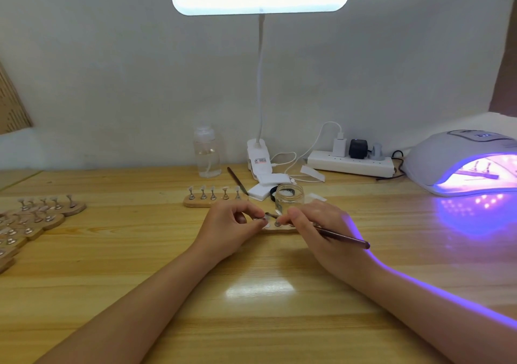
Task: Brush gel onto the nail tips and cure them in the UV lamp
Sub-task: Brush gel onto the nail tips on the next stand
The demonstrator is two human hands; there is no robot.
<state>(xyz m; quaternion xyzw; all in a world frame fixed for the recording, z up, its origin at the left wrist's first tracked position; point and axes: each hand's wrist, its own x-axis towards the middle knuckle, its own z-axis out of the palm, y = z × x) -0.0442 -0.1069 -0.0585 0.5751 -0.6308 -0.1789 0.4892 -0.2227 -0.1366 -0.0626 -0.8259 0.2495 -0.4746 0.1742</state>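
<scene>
Hands (279,224) work on glossy wooden table (251,321) against white wall (112,70).

Both bare forearms reach forward over the wooden surface (251,321) and converge near its middle. The left hand (232,225) lies with curled fingers, thumb and forefinger pinched together in a small grip at its right side. The right hand (319,224) faces it, fingertips nearly touching the left's, fingers curled in a pen-like grip, wrist low to the surface.

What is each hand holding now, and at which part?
The right hand grips the brush near its front end; the left hand pinches a small nail tip stand.
</scene>
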